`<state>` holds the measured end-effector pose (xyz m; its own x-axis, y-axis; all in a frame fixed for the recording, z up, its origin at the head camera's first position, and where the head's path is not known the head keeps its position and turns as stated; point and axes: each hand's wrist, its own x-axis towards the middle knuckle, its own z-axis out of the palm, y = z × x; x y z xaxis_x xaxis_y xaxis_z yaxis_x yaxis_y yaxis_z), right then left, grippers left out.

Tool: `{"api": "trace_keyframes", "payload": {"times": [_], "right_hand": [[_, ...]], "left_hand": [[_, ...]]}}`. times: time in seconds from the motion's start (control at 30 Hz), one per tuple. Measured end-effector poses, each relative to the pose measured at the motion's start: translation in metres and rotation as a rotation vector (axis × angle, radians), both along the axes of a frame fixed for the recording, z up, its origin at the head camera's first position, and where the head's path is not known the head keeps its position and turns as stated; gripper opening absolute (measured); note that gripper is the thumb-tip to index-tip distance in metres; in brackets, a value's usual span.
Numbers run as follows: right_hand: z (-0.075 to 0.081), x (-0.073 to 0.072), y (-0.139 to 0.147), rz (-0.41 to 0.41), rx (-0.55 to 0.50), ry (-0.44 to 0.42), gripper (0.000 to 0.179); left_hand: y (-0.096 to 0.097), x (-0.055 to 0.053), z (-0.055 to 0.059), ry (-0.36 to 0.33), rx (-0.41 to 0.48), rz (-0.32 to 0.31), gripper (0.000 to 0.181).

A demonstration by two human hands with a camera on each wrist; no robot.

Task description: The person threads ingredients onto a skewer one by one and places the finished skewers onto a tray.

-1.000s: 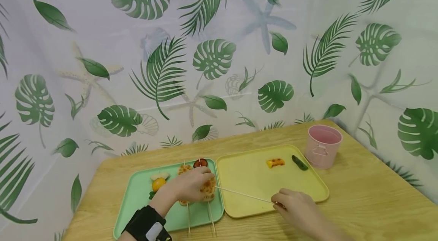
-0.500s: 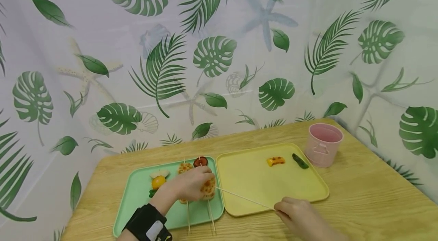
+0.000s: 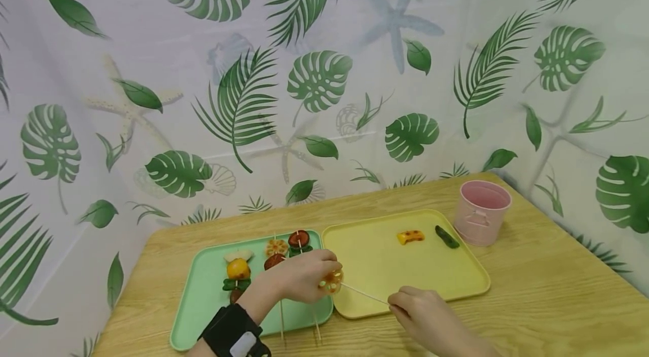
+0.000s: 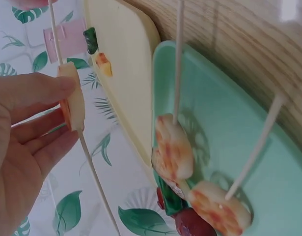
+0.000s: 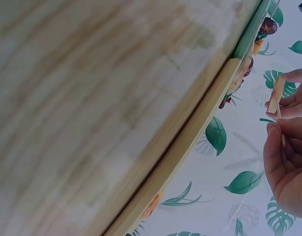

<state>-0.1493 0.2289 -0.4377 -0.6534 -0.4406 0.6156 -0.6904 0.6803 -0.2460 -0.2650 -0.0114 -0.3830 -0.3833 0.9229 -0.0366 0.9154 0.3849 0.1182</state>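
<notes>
My left hand (image 3: 306, 275) pinches a browned lotus root slice (image 4: 76, 103) between thumb and fingers, above the right side of the green tray. A thin wooden skewer (image 3: 362, 293) runs through the slice and comes out on its far side in the left wrist view. The skewer's other end is pinched by my right hand (image 3: 423, 312), in front of the yellow tray. Below the left hand, two loaded skewers lie on the green tray (image 3: 183, 295), each with a lotus root slice (image 4: 220, 209) nearest its bare stick end. Left of them is another row of food, partly hidden by the forearm.
On the yellow tray (image 3: 365, 255) lie a yellow charred piece (image 3: 410, 237) and a dark green piece (image 3: 447, 237). A pink bucket (image 3: 481, 216) stands beside its right edge. The bare skewer ends stick out over the green tray's front rim.
My left hand has moved right with the lotus root slice, uncovering food on the green tray. My right hand has shifted left, and less of the skewer shows between the hands.
</notes>
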Motion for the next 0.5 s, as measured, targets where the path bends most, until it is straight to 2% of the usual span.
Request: {"api": "trace_keyframes", "payload": {"times": [0.1, 0.33, 0.5], "right_hand": [[0.003, -0.001, -0.004, -0.021, -0.013, -0.017, 0.014], [0.007, -0.002, -0.007, -0.072, -0.021, -0.134, 0.01], [0.004, -0.003, -0.009, -0.078, -0.039, -0.146, 0.009]], "left_hand": [[0.005, 0.002, 0.002, 0.013, 0.006, -0.01, 0.035], [0.015, 0.003, 0.002, 0.026, 0.015, -0.042, 0.034], [0.022, 0.006, 0.001, 0.018, -0.006, -0.055, 0.036]]}}
